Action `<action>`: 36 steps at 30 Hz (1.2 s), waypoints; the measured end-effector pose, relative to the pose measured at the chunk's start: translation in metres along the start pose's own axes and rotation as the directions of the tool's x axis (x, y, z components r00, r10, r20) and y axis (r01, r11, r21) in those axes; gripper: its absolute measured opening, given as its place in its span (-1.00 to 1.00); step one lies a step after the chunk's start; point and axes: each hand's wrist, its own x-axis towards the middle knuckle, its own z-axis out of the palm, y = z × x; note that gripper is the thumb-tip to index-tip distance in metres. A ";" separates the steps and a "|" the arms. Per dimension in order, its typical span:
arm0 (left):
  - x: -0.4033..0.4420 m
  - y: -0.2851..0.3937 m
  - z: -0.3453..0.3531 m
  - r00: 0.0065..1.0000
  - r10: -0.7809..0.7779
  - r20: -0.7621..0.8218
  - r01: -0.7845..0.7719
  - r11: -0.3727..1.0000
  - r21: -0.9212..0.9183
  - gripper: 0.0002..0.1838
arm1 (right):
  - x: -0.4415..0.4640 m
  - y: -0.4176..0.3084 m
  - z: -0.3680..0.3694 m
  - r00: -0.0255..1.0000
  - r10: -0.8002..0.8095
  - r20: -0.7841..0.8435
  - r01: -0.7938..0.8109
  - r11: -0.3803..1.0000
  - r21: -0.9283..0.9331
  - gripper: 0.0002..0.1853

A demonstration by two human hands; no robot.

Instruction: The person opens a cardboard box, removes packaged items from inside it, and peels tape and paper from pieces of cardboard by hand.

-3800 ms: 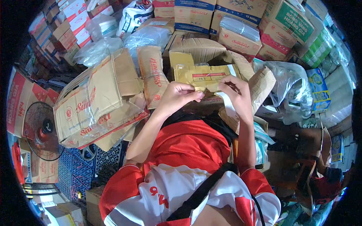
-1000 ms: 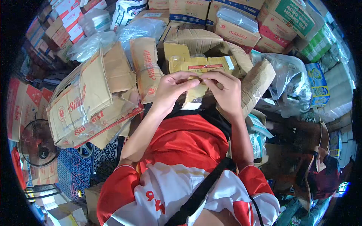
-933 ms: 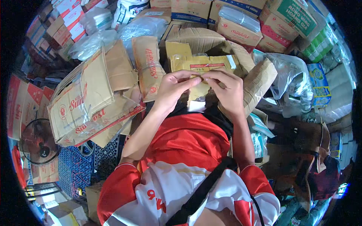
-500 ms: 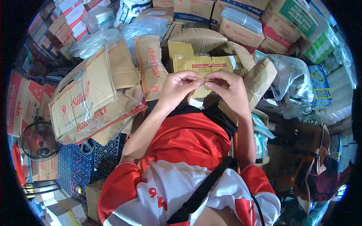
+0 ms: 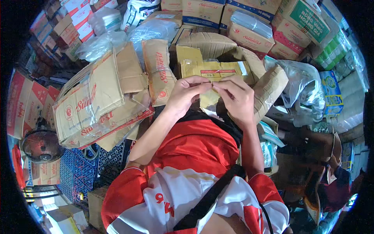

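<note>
My left hand (image 5: 183, 96) and my right hand (image 5: 239, 100) meet in front of my waist, fingertips pinched together. Between them is a tiny bit of something too small to make out. Just beyond my fingers stands a yellow-brown cardboard box (image 5: 191, 69) with a red-striped label, sitting within an open, bent brown carton (image 5: 206, 40). Below my fingertips, a pale yellow flap or sheet (image 5: 209, 100) partly shows.
Flattened cartons (image 5: 89, 95) lean at the left, near a folded carton (image 5: 156, 70). A fan (image 5: 41, 146) stands beside blue plastic grating (image 5: 76, 167). Stacked boxes (image 5: 202, 11) line the back. Clear plastic bags (image 5: 302, 84) lie to the right.
My right hand has turned slightly, its fingers curling more and its wrist dropping a little. My left hand stays almost in place. The whole view has shifted slightly.
</note>
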 end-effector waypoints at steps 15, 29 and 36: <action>-0.007 0.006 0.003 0.962 0.247 0.119 -0.274 0.883 0.381 -0.88 | -0.001 -0.006 -0.008 0.898 0.389 0.204 -0.433 0.864 0.259 -0.85; -0.008 0.011 -0.003 0.992 0.103 0.078 -0.115 0.978 0.171 -0.79 | 0.002 -0.014 -0.009 0.967 0.232 0.103 -0.239 0.969 0.061 -0.86; -0.008 0.006 0.005 0.942 0.316 0.114 -0.336 0.884 0.325 -0.78 | -0.004 0.002 -0.008 0.885 0.403 0.232 -0.460 0.832 0.309 -0.84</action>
